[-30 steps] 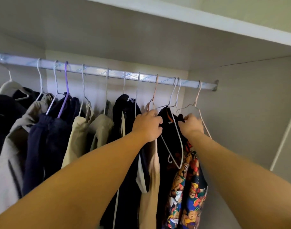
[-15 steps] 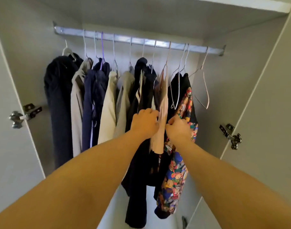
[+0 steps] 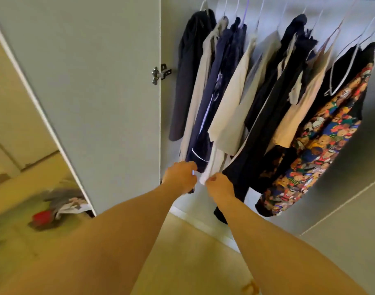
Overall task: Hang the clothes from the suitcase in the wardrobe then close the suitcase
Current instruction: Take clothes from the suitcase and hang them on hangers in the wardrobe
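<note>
The wardrobe point(image 3: 167, 124) stands open with a row of clothes point(image 3: 256, 92) hanging inside, from dark and navy pieces on the left to a bear-print garment point(image 3: 320, 145) on the right. Both hands are at the hems. The right hand point(image 3: 219, 186) pinches a pale cloth point(image 3: 214, 167). The left hand point(image 3: 179, 176) is curled by a navy garment point(image 3: 214, 92); its grip is unclear. Hanger hooks are cut off at the top. Left of the door point(image 3: 97, 81), a blurred heap point(image 3: 63, 205) lies on the floor, possibly the suitcase.
</note>
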`<state>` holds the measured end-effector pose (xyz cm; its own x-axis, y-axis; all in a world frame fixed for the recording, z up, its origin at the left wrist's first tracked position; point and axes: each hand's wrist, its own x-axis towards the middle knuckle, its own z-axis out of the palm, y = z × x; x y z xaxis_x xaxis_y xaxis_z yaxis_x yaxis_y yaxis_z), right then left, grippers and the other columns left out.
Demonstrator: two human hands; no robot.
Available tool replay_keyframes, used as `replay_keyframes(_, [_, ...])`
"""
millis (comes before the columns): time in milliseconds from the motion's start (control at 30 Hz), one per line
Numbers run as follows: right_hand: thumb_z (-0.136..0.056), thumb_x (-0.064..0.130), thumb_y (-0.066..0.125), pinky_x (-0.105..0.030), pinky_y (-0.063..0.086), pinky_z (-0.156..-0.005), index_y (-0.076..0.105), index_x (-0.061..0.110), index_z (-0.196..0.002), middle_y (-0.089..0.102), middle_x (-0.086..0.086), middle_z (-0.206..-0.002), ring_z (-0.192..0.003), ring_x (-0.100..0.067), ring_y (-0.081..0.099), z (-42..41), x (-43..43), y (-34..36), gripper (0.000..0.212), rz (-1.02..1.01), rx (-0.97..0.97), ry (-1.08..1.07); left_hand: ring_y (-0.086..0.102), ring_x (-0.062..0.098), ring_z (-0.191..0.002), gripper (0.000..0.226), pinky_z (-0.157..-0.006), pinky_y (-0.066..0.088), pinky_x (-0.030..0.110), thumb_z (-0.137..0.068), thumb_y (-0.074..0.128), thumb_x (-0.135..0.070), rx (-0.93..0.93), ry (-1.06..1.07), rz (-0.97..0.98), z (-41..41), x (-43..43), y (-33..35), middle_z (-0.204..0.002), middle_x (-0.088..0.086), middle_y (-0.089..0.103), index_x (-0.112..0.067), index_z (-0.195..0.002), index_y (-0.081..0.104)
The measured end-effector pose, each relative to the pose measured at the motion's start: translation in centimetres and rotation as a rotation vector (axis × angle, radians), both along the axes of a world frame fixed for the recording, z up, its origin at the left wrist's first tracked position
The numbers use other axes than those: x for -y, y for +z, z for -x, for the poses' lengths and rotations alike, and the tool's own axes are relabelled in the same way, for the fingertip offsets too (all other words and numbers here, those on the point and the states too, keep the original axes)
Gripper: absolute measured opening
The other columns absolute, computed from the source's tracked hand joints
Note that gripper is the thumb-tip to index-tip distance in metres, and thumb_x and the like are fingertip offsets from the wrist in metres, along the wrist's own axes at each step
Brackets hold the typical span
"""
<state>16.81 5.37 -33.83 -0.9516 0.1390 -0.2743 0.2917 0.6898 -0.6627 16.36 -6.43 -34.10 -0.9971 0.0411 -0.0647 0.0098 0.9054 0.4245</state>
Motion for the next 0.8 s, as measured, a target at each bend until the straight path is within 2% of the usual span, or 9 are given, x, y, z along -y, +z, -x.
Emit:
replay_keyframes(133, [-0.094,0.01,0.04,-0.032,0.042,-0.085,0.056,-0.001,-0.115,0.059,-0.019,-0.121,-0.112,-0.034,0.054,-2.2,7.2,-2.7,0.028,-0.041,0.092,0.212,0.051,0.026,-0.118,0.033,-0.099,0.043,0.034,-0.096,0.041,-0.025,0.131,0.206,-0.052,-4.3,7.6,-2.7,-0.13,0.001,0.054,-0.027,-0.127,0.049])
replay_keyframes(233, [-0.095,0.011,0.037,-0.029,0.039,-0.077,0.056,0.008,-0.106,0.06,-0.016,-0.117,-0.1,-0.032,0.054,-4.6,12.4,-4.4,0.023,-0.079,0.176,0.367,0.053,0.025,-0.116,0.033,-0.095,0.046,0.032,-0.095,0.04,-0.022,0.201,0.338,-0.08,-8.0,12.8,-4.2,-0.128,0.001,0.055,-0.026,-0.127,0.05])
replay_keyframes(300, [-0.094,0.012,0.037,-0.026,0.036,-0.072,0.049,0.013,-0.089,0.06,-0.012,-0.101,-0.087,-0.027,0.047,-6.1,15.5,-5.6,0.013,-0.089,0.23,0.447,0.055,0.024,-0.112,0.034,-0.091,0.047,0.031,-0.094,0.04,-0.021,0.218,0.417,-0.101,-10.3,15.8,-4.8,-0.126,0.002,0.056,-0.025,-0.125,0.05])
replay_keyframes(367, [-0.093,0.013,0.038,-0.024,0.035,-0.067,0.045,0.012,-0.081,0.053,-0.006,-0.086,-0.084,-0.026,0.045,-7.2,19.0,-6.6,0.014,-0.103,0.252,0.534,0.057,0.024,-0.109,0.033,-0.088,0.048,0.031,-0.093,0.04,-0.02,0.233,0.504,-0.121,-12.3,18.9,-5.4,-0.124,0.004,0.057,-0.024,-0.125,0.051])
replay_keyframes(500, [-0.095,0.016,0.04,-0.025,0.036,-0.073,0.055,0.007,-0.114,0.059,-0.013,-0.116,-0.105,-0.03,0.055,-8.8,25.2,-7.9,0.026,-0.104,0.291,0.675,0.057,0.026,-0.108,0.034,-0.086,0.05,0.032,-0.094,0.04,-0.018,0.272,0.638,-0.164,-15.2,24.1,-5.8,-0.123,0.004,0.059,-0.021,-0.126,0.053])
replay_keyframes(567, [-0.095,0.015,0.041,-0.026,0.039,-0.076,0.057,0.009,-0.115,0.059,-0.012,-0.122,-0.112,-0.03,0.054,-9.9,28.4,-8.8,0.027,-0.121,0.318,0.756,0.057,0.027,-0.109,0.034,-0.089,0.05,0.036,-0.096,0.039,-0.018,0.286,0.705,-0.17,-17.0,26.6,-6.2,-0.124,0.006,0.058,-0.018,-0.127,0.052])
replay_keyframes(633, [-0.094,0.015,0.042,-0.028,0.042,-0.08,0.059,0.011,-0.11,0.059,-0.013,-0.122,-0.113,-0.03,0.054,-11.0,31.9,-9.8,0.023,-0.139,0.351,0.829,0.057,0.026,-0.109,0.034,-0.089,0.05,0.035,-0.097,0.037,-0.019,0.317,0.768,-0.166,-18.6,29.6,-7.0,-0.125,0.005,0.057,-0.017,-0.128,0.051])
replay_keyframes(700, [-0.093,0.016,0.043,-0.031,0.045,-0.083,0.059,0.01,-0.116,0.06,-0.012,-0.119,-0.107,-0.029,0.056,-11.4,35.0,-10.7,0.028,-0.14,0.372,0.859,0.058,0.024,-0.106,0.032,-0.085,0.049,0.033,-0.098,0.037,-0.02,0.342,0.806,-0.16,-19.3,32.7,-8.1,-0.124,0.004,0.057,-0.017,-0.128,0.05])
replay_keyframes(800, [-0.093,0.015,0.044,-0.031,0.041,-0.071,0.057,0.01,-0.118,0.058,-0.009,-0.102,-0.088,-0.025,0.053,-10.7,39.4,-12.1,0.028,-0.106,0.411,0.864,0.059,0.025,-0.105,0.031,-0.086,0.05,0.035,-0.098,0.038,-0.02,0.339,0.825,-0.148,-19.1,37.2,-9.5,-0.122,0.006,0.059,-0.017,-0.127,0.05])
